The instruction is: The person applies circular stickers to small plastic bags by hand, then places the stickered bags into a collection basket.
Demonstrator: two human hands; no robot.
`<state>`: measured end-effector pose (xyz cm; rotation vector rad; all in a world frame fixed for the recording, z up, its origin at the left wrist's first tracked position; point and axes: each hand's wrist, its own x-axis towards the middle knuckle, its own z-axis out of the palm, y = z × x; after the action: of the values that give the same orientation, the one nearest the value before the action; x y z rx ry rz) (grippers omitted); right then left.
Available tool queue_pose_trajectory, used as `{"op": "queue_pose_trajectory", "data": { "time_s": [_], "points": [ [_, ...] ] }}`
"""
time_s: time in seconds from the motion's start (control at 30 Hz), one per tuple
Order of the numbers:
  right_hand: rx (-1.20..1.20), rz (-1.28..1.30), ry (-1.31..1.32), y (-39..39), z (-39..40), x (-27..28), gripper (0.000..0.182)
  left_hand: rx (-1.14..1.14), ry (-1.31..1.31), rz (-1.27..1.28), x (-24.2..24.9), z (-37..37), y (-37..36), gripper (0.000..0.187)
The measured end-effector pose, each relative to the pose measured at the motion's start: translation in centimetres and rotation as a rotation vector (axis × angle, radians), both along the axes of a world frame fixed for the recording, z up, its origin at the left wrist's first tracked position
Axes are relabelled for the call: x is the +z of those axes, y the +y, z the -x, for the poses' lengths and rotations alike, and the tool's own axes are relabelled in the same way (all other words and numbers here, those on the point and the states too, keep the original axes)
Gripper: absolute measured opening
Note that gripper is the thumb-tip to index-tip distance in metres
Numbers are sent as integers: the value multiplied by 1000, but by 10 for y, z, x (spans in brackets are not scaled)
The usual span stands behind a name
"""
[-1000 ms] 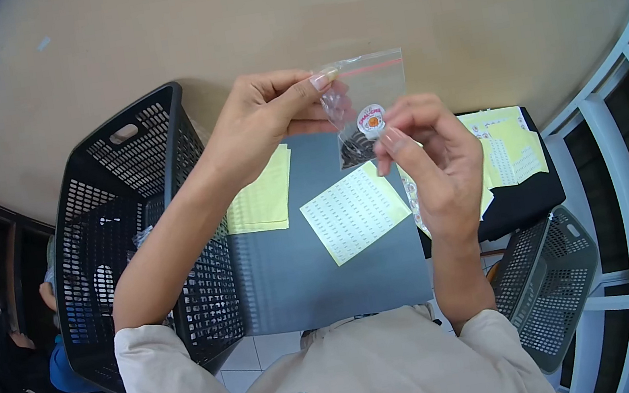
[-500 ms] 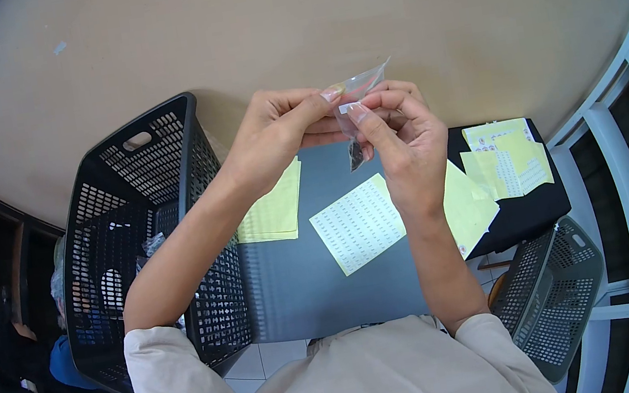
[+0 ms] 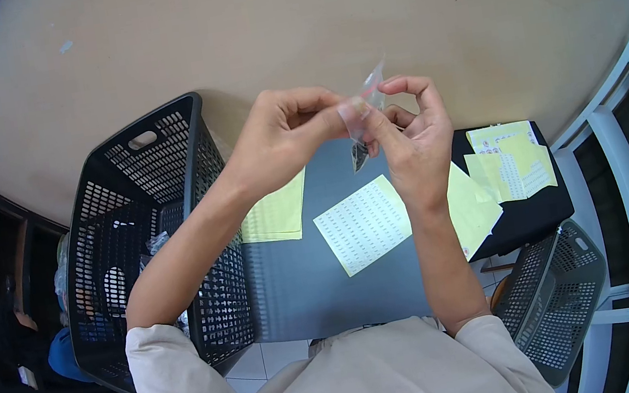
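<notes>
Above the table, both hands hold a small clear plastic bag (image 3: pixel 369 89) with a red line near its top and dark contents at its lower tip. My left hand (image 3: pixel 282 140) pinches the bag's left edge between thumb and fingers. From the other side, the thumb of my right hand (image 3: pixel 414 141) presses on the bag's middle, while the index finger is raised by the red line. Below the hands lies a sheet of small printed labels (image 3: pixel 364 226), tilted on the grey table (image 3: pixel 284 290).
A tall dark basket (image 3: pixel 201 173) with small plastic packets stands at left. Yellow sheets (image 3: pixel 276 214) lie beside it. More yellow paper (image 3: pixel 473 209) and label sheets (image 3: pixel 517 166) are at right, above a lower grey basket (image 3: pixel 561 298). A wall (image 3: pixel 289 29) rises behind.
The bag has turned more edge-on, and my left hand has shifted slightly right. My right index finger has lifted from its curl. The white label seen under my right thumb no longer shows.
</notes>
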<state>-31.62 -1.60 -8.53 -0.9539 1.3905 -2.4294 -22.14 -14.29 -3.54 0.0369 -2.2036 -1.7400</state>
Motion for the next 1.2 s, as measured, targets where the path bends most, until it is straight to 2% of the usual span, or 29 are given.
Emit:
{"op": "queue_pose_trajectory", "data": {
  "time_s": [0.07,0.2,0.27,0.37,0.4,0.47,0.5,0.53,0.6,0.67,0.77,0.9,1.0,1.07,1.2],
  "points": [
    [13,8,-2,5,2,2,25,-86,15,54,2,0,2,23],
    [90,13,-110,18,11,5,21,-121,83,64,-1,2,1,20],
    [91,31,-157,25,21,3,20,-23,51,163,1,2,1,20],
    [-168,-67,73,42,33,4,20,-10,27,323,2,3,-3,20],
    [-171,-65,72,46,33,7,20,-13,27,325,4,3,-3,20],
    [-130,-218,382,56,31,11,24,-59,23,510,8,3,2,18],
    [-147,-268,426,59,23,20,22,-67,24,510,12,3,9,18],
    [-155,-270,423,61,21,21,22,-78,15,557,18,1,17,17],
    [0,-303,476,65,19,24,17,-93,10,607,26,0,29,16],
    [-24,-279,465,70,15,24,14,-101,-14,673,29,-3,37,16],
    [21,-269,421,82,8,26,12,-128,76,641,24,-7,45,15],
    [111,-277,368,97,-1,30,9,-149,45,559,25,-18,56,15],
    [163,-253,390,103,-4,28,9,-167,43,586,29,-27,61,16],
    [198,-240,399,105,-10,26,9,-188,70,699,33,-34,67,16],
    [219,-293,476,109,-29,29,9,-165,137,679,24,-46,79,15]
  ]
}}
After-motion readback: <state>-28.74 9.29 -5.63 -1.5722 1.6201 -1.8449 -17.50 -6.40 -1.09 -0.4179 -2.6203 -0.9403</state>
